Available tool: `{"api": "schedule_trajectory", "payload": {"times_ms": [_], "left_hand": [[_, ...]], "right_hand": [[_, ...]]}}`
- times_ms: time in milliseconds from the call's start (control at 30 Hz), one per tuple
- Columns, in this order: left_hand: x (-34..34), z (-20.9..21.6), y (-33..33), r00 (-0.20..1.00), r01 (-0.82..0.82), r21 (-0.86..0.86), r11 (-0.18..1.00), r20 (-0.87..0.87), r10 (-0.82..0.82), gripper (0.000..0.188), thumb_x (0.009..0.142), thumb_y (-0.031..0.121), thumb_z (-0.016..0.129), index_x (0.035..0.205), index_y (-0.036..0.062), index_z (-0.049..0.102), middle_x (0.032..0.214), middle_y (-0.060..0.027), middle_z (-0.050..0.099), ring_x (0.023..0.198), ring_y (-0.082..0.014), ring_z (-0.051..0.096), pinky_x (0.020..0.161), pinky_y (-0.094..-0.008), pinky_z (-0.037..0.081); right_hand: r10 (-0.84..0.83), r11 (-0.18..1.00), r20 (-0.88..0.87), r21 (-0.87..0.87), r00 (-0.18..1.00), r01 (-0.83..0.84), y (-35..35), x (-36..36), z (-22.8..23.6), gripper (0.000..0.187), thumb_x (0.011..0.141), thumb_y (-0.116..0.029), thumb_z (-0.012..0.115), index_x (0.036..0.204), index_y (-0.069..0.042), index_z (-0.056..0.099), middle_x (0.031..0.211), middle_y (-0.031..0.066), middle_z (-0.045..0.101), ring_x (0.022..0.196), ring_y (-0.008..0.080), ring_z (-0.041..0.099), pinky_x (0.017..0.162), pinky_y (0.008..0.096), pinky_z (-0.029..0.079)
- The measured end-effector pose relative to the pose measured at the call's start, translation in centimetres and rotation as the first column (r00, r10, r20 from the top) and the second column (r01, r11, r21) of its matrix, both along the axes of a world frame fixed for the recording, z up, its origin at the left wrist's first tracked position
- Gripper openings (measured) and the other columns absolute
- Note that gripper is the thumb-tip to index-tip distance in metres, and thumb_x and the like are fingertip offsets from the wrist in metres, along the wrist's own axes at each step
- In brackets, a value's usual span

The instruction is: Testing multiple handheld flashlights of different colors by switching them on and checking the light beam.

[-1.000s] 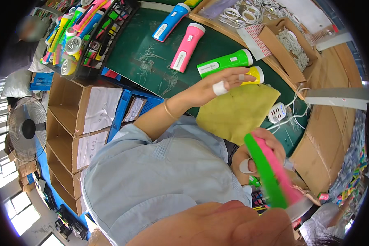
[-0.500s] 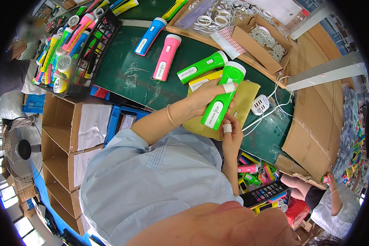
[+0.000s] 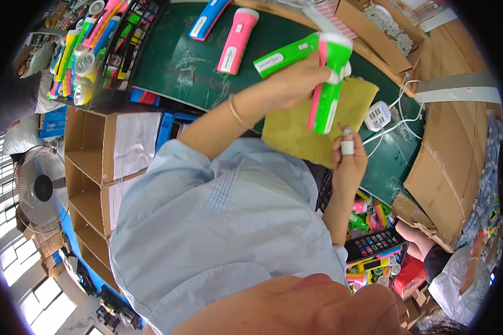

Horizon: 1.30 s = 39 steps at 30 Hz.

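I'm gripping a green-and-pink flashlight [image 3: 328, 97] in closed left fingers [image 3: 317, 76]; half-curled right fingers [image 3: 347, 147] are hovering nearby, contents unclear; careless swinging could be knocking the green flashlight [image 3: 289, 54] just beyond my grip

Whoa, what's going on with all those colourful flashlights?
A person in a light blue top is holding a green-and-pink flashlight in the left hand, over a yellow cloth. The right hand is near the cloth's edge, apart from that flashlight; whether it holds something small is hard to tell. A pink flashlight, a blue flashlight and another green flashlight lie on the dark green table.
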<state>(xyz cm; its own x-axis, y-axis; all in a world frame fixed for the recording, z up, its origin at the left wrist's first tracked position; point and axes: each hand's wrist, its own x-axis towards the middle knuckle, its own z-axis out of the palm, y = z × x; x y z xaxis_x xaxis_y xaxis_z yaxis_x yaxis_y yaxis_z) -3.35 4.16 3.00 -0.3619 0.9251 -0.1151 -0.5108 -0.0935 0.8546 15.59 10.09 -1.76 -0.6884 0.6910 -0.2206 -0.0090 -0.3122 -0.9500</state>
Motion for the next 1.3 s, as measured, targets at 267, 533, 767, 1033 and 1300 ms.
{"api": "schedule_trajectory", "payload": {"times_ms": [267, 533, 767, 1033, 1300], "left_hand": [[-3.3, 0.9, 2.5, 0.344, -0.63, -0.1, 0.77, -0.925, 0.161, 0.071, 0.069, 0.012, 0.064, 0.121, -0.0069, 0.018, 0.113, -0.034, 0.038, 0.083, -0.0471, 0.054, 0.073, -0.0426, 0.046], [-3.5, -0.4, -0.8, 0.919, 0.191, 0.24, 0.952, 0.298, -0.259, 0.038, 0.084, 0.022, 0.058, 0.114, 0.001, 0.046, 0.098, -0.0136, 0.056, 0.092, -0.0265, 0.057, 0.079, -0.0388, 0.047], [1.4, -0.7, -1.6, 0.998, -0.056, -0.064, 0.996, -0.012, 0.055, 0.038, 0.088, 0.032, 0.051, 0.112, 0.0022, 0.05, 0.091, -0.0065, 0.057, 0.082, -0.0139, 0.057, 0.07, -0.028, 0.049], [1.7, -0.4, -2.1, 0.997, -0.063, 0.132, 0.989, -0.029, 0.068, 0.033, 0.09, 0.031, 0.047, 0.103, 0.0015, 0.051, 0.089, -0.0085, 0.057, 0.075, -0.0146, 0.057, 0.066, -0.0296, 0.049], [2.9, -0.2, -1.9, 0.925, -0.173, 0.035, 0.984, -0.336, 0.175, 0.033, 0.086, 0.032, 0.053, 0.1, 0.0025, 0.051, 0.078, -0.003, 0.055, 0.068, -0.0098, 0.054, 0.059, -0.0262, 0.046]], "right_hand": [[0.022, 0.996, -0.151, -0.08, 0.988, -0.035, 1.3, -1.7, 0.7, 0.025, 0.087, -0.011, 0.054, 0.105, 0.006, 0.056, 0.079, 0.0031, 0.052, 0.062, 0.0068, 0.042, 0.053, 0.0182, 0.032], [-0.062, 0.755, -0.05, 0.65, 0.997, 0.08, -0.2, -3.2, 3.4, 0.008, 0.083, -0.005, 0.058, 0.088, 0.001, 0.058, 0.08, 0.0034, 0.058, 0.068, 0.0124, 0.052, 0.062, 0.0241, 0.042], [-0.028, -0.033, 0.163, 0.986, 0.986, -0.163, -0.4, -4.5, 5.4, 0.031, 0.06, 0.007, 0.057, 0.089, -0.002, 0.058, 0.076, 0.0099, 0.05, 0.071, 0.0256, 0.048, 0.061, 0.0355, 0.04], [0.497, 0.337, 0.186, 0.859, 0.848, -0.386, -0.5, -2.0, 6.7, 0.017, 0.063, 0.005, 0.065, 0.077, -0.001, 0.06, 0.07, 0.0092, 0.055, 0.064, 0.0241, 0.052, 0.057, 0.0304, 0.042], [0.025, -0.043, 0.16, 0.986, 0.987, -0.159, -0.1, -3.2, 6.0, 0.025, 0.063, 0.002, 0.063, 0.086, -0.003, 0.058, 0.072, 0.0086, 0.048, 0.064, 0.0241, 0.047, 0.056, 0.0361, 0.038]]}}
